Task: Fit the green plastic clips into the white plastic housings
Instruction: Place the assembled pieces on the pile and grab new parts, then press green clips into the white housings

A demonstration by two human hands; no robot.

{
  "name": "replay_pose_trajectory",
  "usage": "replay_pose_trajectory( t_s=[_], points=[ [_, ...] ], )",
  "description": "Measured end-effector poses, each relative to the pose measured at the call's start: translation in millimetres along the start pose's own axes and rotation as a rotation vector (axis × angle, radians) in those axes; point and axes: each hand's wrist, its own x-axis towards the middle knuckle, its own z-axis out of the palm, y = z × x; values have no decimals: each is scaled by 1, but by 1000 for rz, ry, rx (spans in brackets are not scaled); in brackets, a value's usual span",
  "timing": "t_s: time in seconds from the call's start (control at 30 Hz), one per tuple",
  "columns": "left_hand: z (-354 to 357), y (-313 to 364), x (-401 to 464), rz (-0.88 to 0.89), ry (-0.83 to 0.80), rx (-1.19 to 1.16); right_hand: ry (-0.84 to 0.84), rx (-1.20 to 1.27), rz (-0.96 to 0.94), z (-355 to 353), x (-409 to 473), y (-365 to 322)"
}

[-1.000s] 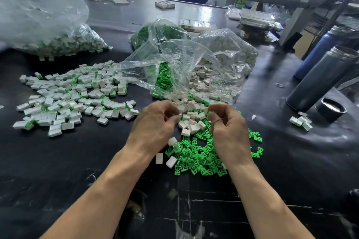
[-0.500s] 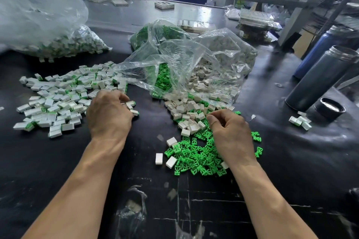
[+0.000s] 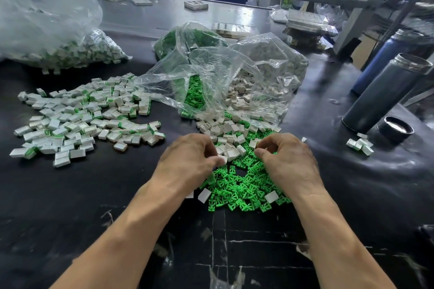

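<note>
Loose green clips (image 3: 237,185) lie heaped on the black table, with loose white housings (image 3: 225,131) just behind them. My left hand (image 3: 187,162) hovers at the left edge of that heap, fingers curled, thumb and fingertips pinching a white housing (image 3: 224,159). At the heap's right side my right hand (image 3: 288,162) has its fingers curled, thumb and forefinger close together. What they hold is hidden. A spread of housings with green clips fitted (image 3: 82,119) lies to the left.
Open clear bags (image 3: 234,73) of clips and housings sit behind the heaps. A full bag (image 3: 70,51) lies at the back left. A grey flask (image 3: 385,91), a blue flask (image 3: 380,63), a black cap (image 3: 395,129) and several stray pieces (image 3: 359,144) are on the right.
My left hand went out to the left pile of fitted housings, then came back to the heap and now pinches a white housing. The right hand stayed at the heap.
</note>
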Motion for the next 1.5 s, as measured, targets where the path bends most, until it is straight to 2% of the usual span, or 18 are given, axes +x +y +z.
replay_pose_trajectory(
  t_s=[0.33, 0.57, 0.77, 0.87, 0.97, 1.27, 1.5],
  points=[
    [-12, 2, -6, -93, -40, 186, -16, -81, 6, 9, -2, -5],
    [-7, 4, -7, -67, -36, 121, -2, -116, -17, 16, -1, -8],
    [-6, 6, -8, -21, -40, 110, 95, -86, -47, 19, -2, -8],
    [-4, 5, -8, -12, -16, 77, 173, 13, -70, 17, -4, -10],
    [-2, 4, -5, 3, 42, -60, 188, 201, -114, 17, -6, -12],
    [-2, 6, -1, 84, 87, -587, 86, 690, -122, 26, -7, -10],
    [0, 6, 2, 103, 77, -786, -20, 1004, -105, 23, -13, -17]
  ],
)
